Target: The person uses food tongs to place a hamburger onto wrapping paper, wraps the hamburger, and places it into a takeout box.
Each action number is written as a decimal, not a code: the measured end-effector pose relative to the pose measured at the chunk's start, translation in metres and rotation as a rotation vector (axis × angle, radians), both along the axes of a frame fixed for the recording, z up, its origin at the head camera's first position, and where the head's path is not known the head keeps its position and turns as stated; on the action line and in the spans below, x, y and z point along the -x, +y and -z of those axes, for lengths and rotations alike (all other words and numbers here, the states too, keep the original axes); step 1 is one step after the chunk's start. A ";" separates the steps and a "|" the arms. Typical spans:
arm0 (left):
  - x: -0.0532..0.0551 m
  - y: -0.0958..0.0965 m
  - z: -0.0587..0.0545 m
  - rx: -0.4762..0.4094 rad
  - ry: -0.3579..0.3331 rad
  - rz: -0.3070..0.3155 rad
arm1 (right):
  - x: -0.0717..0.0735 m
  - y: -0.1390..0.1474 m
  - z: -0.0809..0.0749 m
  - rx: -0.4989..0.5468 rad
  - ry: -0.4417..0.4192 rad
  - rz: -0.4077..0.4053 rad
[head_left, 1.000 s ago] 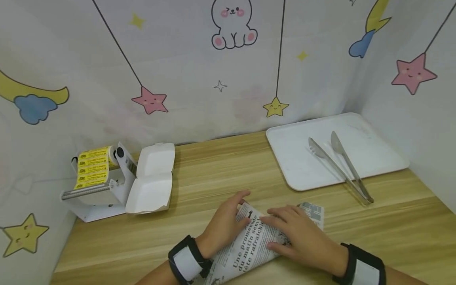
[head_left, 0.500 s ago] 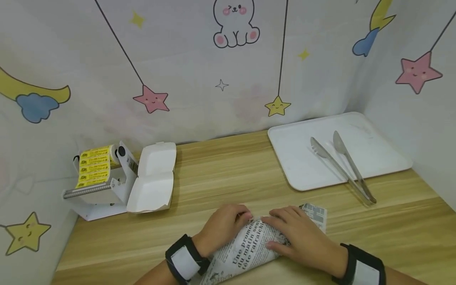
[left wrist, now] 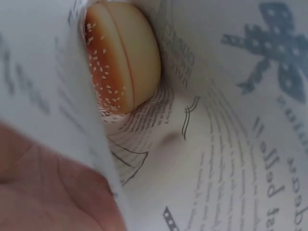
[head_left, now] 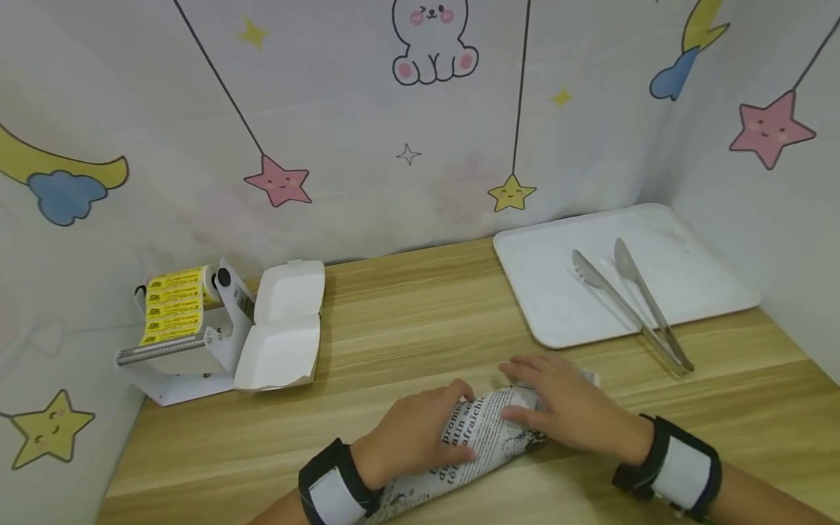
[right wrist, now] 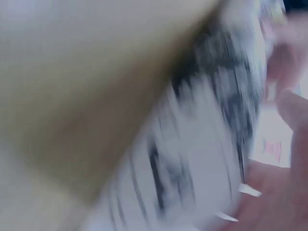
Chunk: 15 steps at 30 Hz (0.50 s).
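A sheet of newspaper-print wrapping paper (head_left: 482, 430) lies rolled at the table's front, slanting up to the right. Inside the roll, the left wrist view shows a sesame bun (left wrist: 130, 57). My left hand (head_left: 410, 434) grips the roll about its middle, thumb on the near side and fingers over the far side. At the roll's right end is my right hand (head_left: 574, 408), its fingers reaching over the paper and thumb apart from them. Blur in the right wrist view hides how firmly it touches the paper (right wrist: 192, 144).
A label dispenser (head_left: 177, 335) with a yellow sticker roll stands at the left. Beside it, a white clamshell box (head_left: 282, 328) sits with its lid up. Metal tongs (head_left: 633, 313) lean on a white tray (head_left: 545, 284) at the back right.
The left hand has moved right and down over the roll, its thumb now on the front. The right hand has shifted slightly up and right. The paper's top edge is now folded over.
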<state>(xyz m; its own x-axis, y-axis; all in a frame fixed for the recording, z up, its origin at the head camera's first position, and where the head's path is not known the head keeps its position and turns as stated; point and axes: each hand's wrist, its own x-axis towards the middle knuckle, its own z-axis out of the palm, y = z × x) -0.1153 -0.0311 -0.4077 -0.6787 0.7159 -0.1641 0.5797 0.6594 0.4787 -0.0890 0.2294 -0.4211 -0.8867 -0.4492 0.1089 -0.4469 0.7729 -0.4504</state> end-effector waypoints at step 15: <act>-0.018 0.008 -0.002 0.054 0.111 0.016 | 0.046 0.051 0.000 0.010 -0.253 -0.035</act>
